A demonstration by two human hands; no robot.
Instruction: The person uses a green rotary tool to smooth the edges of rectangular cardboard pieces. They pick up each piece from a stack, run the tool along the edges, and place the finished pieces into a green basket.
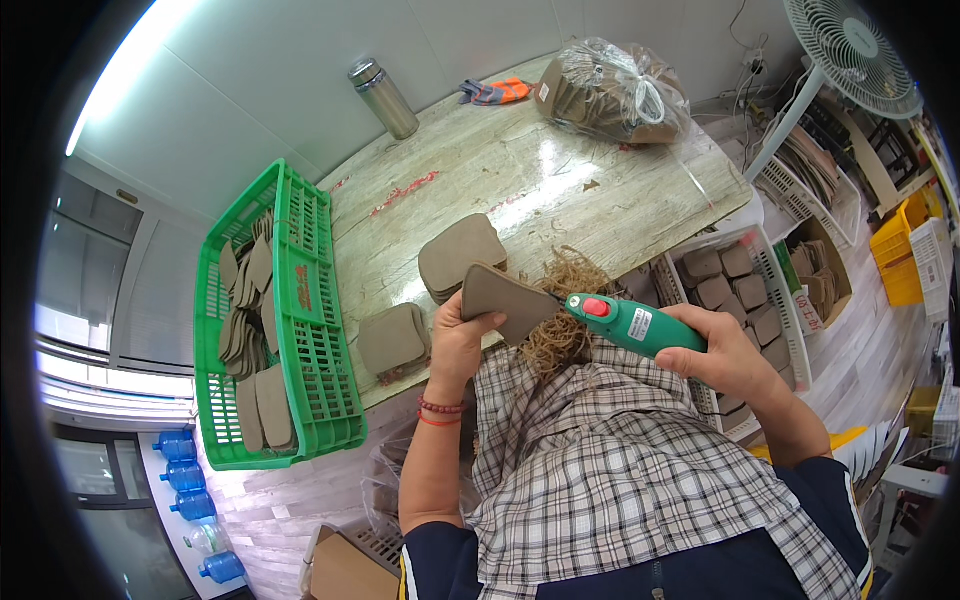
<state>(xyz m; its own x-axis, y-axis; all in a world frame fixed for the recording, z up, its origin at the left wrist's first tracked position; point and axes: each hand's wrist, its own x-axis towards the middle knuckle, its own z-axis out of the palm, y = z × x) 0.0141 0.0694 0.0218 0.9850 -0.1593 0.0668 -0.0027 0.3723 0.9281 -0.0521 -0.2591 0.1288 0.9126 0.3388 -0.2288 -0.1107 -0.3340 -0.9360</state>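
Between the thumb and fingers of my left hand (466, 330) is a brown flat pad (506, 300) with rounded corners. My right hand (724, 349) grips a green handheld electric tool (637, 324) with a red button, its thin tip touching or very near the pad's right edge. Tangled brown trimmings (559, 337) lie below the tip, on my checked apron (615, 457) and the table edge. A stack of similar pads (461, 251) stands just beyond my left hand, and a lower stack (391, 339) lies to its left.
A green plastic crate (319, 322) with pads stands left. On the table (465, 172) are a steel flask (386, 101), gloves (496, 91) and a tied clear bag of pads (615, 94). A white crate of pads (784, 315) and a fan (855, 41) are at the right.
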